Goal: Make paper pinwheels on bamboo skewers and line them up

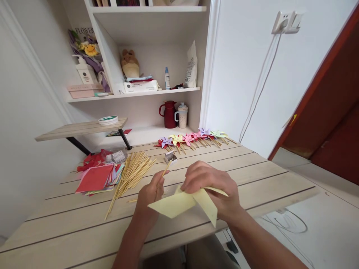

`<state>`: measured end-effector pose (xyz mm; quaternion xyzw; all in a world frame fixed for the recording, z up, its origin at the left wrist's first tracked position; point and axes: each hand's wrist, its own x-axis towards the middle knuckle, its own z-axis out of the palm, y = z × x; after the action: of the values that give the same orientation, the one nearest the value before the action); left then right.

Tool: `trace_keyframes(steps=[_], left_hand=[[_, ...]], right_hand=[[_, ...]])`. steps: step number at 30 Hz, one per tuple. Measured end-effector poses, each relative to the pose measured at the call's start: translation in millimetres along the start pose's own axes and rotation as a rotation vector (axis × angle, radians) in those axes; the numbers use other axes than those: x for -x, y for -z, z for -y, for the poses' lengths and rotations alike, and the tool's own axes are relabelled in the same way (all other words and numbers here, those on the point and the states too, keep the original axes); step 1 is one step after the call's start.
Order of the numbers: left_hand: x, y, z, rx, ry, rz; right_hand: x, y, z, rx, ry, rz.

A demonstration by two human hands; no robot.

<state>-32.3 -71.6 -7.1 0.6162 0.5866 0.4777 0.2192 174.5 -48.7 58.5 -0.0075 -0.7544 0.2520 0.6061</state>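
My left hand (151, 194) is closed around a thin wooden stick (166, 168), whose tip points up and away from me. Close beside it, my right hand (211, 185) pinches a pale yellow paper pinwheel (175, 204) at its middle, with the blades spreading out below the fingers. The pinwheel's centre is hidden under my right fingers. Just beyond my left hand sits a small open box (171, 157) with small metal pieces inside. A loose pile of wooden sticks (134, 173) lies left of my left hand.
Coloured paper squares (95, 178) are stacked at the left. Finished-looking pinwheels (188, 139) on sticks lie in a row at the back. A small raised wooden shelf (81, 129) stands at the back left. A red jug (169, 115) and a lidded cup (182, 116) stand behind.
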Motion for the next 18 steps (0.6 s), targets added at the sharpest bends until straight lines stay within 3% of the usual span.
trace_keyframes(steps=[6, 13, 18], left_hand=[[5, 12.1, -13, -0.090, -0.132, -0.031], [-34, 19.5, 9, -0.117, -0.161, -0.172], [-32, 15.8, 14, -0.183, -0.142, -0.167]], right_hand=[[15, -2, -23, -0.018, -0.083, -0.118], [-14, 10, -71, -0.047, -0.299, -0.020], [-22, 1, -95, -0.146, -0.383, -0.080]])
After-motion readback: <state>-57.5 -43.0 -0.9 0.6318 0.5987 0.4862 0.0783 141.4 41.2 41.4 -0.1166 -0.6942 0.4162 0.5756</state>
